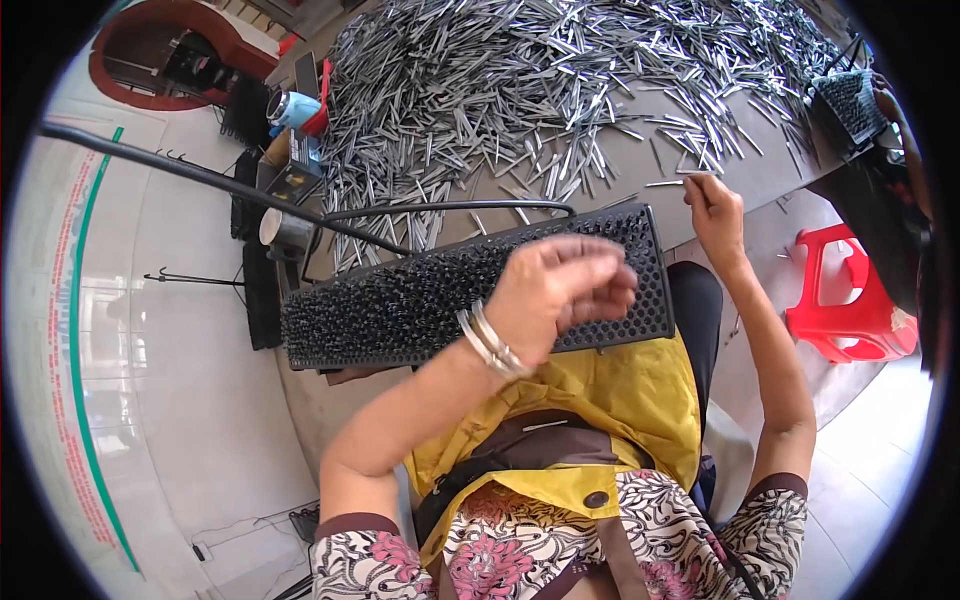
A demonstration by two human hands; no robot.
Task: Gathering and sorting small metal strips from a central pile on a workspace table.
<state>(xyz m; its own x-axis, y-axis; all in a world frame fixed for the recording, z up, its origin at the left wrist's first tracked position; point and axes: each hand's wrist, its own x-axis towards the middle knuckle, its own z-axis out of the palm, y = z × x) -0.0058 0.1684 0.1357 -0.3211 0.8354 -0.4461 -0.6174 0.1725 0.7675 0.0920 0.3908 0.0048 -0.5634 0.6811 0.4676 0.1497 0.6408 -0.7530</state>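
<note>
**Feeding pins into the black tray, one hand loading, one hand fetching**

My left hand (560, 290) hovers over the right half of the black perforated tray (400, 310), fingers curled in as though pinching something small; what lies between them I cannot tell, as the hand blurs. My right hand (715, 205) reaches past the tray's far right corner to the near edge of the bench (640, 165), pinching one thin metal pin (672, 182) by its end, the pin lying level and pointing left. The great heap of metal pins (560, 70) covers the far side of the bench, thinning to strays near the tray.

To do this well, I judge I should lift the pin clear of its neighbours before swinging it back, so none drag off the edge. Turning it upright on the way in should let it drop straight into an unfilled hole. My left hand should stay low over the tray's right end, ready to take it.

A red plastic stool (850, 300) stands on the floor to my right.
</note>
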